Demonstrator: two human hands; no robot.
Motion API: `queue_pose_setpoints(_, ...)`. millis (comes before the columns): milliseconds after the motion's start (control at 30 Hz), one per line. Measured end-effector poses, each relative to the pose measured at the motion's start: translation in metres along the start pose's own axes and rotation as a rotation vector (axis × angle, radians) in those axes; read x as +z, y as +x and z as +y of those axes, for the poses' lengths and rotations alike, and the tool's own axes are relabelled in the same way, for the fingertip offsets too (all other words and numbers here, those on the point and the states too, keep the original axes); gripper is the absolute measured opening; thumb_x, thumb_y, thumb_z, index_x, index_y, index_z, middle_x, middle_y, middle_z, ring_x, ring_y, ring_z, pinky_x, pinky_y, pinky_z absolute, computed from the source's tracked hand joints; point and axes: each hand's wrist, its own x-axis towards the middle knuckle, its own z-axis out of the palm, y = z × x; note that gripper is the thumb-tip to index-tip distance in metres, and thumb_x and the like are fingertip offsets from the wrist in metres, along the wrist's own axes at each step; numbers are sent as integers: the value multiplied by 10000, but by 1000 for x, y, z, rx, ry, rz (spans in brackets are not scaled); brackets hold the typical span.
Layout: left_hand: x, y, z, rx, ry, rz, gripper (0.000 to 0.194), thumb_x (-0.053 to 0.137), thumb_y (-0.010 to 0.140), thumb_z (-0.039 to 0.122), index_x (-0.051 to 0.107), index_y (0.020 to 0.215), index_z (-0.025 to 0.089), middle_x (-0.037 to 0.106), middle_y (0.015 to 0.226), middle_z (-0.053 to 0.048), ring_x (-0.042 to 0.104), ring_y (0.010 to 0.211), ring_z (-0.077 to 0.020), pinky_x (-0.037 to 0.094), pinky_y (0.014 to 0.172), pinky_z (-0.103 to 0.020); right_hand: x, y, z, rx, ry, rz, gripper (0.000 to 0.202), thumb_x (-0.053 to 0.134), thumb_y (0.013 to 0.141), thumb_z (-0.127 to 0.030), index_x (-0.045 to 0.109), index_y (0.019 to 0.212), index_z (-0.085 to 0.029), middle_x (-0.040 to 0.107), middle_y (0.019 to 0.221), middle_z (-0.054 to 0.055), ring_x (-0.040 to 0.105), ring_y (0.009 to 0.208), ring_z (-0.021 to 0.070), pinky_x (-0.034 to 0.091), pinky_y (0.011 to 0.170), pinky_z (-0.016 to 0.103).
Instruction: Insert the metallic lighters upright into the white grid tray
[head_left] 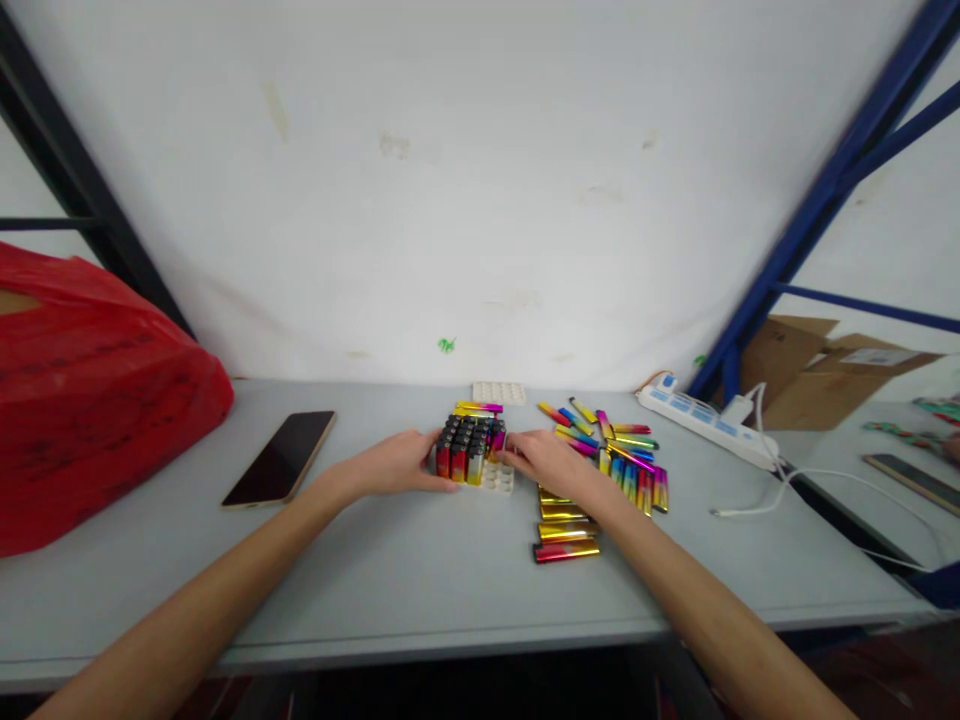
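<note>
Several metallic coloured lighters [460,460] with black tops stand upright in rows in a white tray [497,477] with round holes. My left hand [401,462] is closed against the left side of this block, thumb behind and fingers in front. At the block's right side, my right hand [541,462] pinches a pink-and-yellow lighter [496,442] over the tray. More lighters [568,550] lie flat in a column beneath and beside my right forearm, and a loose pile [634,460] lies farther right. A few lie behind the block.
Another white holed tray [499,392] rests near the wall. A phone [281,458] and a red bag [105,390] are at the left. On the right are a power strip [709,424], a white cable [757,512] and a cardboard box [817,375].
</note>
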Motion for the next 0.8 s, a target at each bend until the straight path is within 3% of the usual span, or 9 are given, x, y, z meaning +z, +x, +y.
queue_pose_setpoints(200,0,0,1,3,-22,-13,649,692,747,709,633,1160,213,751,1026,-66,703,873,-276,525,775,-318,-11,-4,12,-80,93,42,355,479,1067,-435,659,902,-178,695,816,47,622,742,173,374,683,270)
queue_pose_setpoints(300,-1,0,3,-2,-15,-24,631,688,763,699,629,1163,214,747,1045,-69,699,899,-278,528,786,-319,-18,-5,31,7,47,120,394,414,1092,-387,660,875,-169,688,820,56,620,762,176,386,722,282)
queue_pose_setpoints(367,-2,0,5,-17,-6,-26,646,696,758,695,624,1176,208,744,1067,-81,699,925,-289,530,800,-328,-18,-6,44,74,24,141,306,485,1066,-344,675,917,-157,697,881,72,631,804,185,404,753,290)
queue_pose_setpoints(433,-2,0,5,-17,-10,-28,656,701,754,693,621,1186,206,742,1092,-87,699,960,-298,532,813,-330,-15,-7,53,82,29,90,207,620,997,-343,690,996,-148,707,947,85,645,872,206,428,791,298)
queue_pose_setpoints(500,-2,0,5,-3,-16,-30,649,696,759,692,621,1185,208,742,1109,-84,699,984,-301,533,815,-326,-9,-7,55,51,42,13,238,711,932,-328,691,1080,-143,713,969,88,651,943,230,445,841,314)
queue_pose_setpoints(600,-1,0,4,-5,-9,-25,663,689,760,703,618,1189,203,747,1094,-80,708,953,-296,535,795,-326,-1,-7,50,35,48,-46,269,691,938,-259,674,1177,-137,714,979,92,656,970,238,461,880,333)
queue_pose_setpoints(700,-1,-1,4,-17,6,-13,693,690,749,719,609,1198,198,749,1072,-80,713,924,-296,533,768,-324,4,-6,47,35,43,6,249,648,961,-237,672,1188,-139,691,1062,121,641,1041,248,464,936,352)
queue_pose_setpoints(800,-2,-1,5,-29,22,-9,704,687,744,734,607,1196,200,751,1052,-78,716,910,-296,531,742,-321,4,-5,49,37,90,143,183,621,977,-244,675,1129,-157,660,1100,129,629,1080,245,467,971,359)
